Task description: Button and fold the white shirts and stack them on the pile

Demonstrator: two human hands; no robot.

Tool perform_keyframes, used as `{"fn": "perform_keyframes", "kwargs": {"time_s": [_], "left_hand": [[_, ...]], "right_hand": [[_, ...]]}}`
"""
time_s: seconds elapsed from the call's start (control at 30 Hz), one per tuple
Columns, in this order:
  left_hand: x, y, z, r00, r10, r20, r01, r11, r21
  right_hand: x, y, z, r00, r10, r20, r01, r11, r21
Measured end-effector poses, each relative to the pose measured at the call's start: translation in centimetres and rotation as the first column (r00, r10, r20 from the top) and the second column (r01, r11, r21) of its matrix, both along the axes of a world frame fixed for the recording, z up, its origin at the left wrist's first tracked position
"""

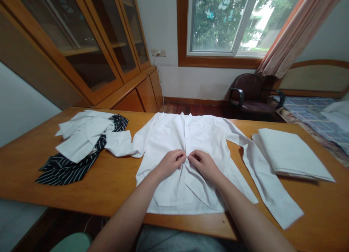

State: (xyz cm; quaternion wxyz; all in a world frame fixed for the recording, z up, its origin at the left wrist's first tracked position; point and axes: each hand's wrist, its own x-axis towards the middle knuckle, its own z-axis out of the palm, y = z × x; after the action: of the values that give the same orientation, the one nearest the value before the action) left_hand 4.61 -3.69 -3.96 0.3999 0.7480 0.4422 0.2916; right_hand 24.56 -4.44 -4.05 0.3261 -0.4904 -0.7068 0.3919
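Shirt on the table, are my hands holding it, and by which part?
Yes: the left hand and right hand pinch the shirt at its front placket, partway down.

A dark armchair (247, 86) stands near the daylit window (214, 30).

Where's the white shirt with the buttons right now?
In the head view, the white button-up shirt lies in the middle of the wooden table, under the left hand and right hand, left of the folded white cloth.

A home bedroom is indicated by the headboard (317, 77) and checked bedsheet (313, 108); the window (212, 30) is hung with a pink curtain (302, 30). A glass-fronted cabinet (103, 37) is also seen.
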Motion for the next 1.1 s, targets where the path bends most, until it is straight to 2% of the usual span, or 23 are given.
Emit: {"fn": "perform_keyframes", "kwargs": {"time_s": [0.2, 0.7, 0.97, 1.1], "left_hand": [[-0.02, 0.08, 0.02, 0.998, -0.014, -0.063, 0.018, 0.998, 0.057], [0.09, -0.02, 0.43, 0.999, 0.027, -0.037, -0.027, 1.000, -0.001], [-0.01, 0.21, -0.13, 0.994, 0.064, -0.084, -0.059, 0.996, 0.063], [-0.10, 0.10, -0.28, 0.996, 0.071, -0.059, -0.067, 0.995, 0.071]], "right_hand": [[0.22, 0.21, -0.22, 0.999, 0.012, 0.032, -0.012, 1.000, -0.009], [0.29, 0.15, -0.12, 0.999, -0.004, -0.040, 0.002, 0.999, -0.043], [0.39, 0.20, -0.13, 0.998, 0.018, -0.055, -0.020, 0.999, -0.033], [0.43, 0.13, -0.02, 0.999, 0.017, -0.044, -0.018, 1.000, -0.021]]}}
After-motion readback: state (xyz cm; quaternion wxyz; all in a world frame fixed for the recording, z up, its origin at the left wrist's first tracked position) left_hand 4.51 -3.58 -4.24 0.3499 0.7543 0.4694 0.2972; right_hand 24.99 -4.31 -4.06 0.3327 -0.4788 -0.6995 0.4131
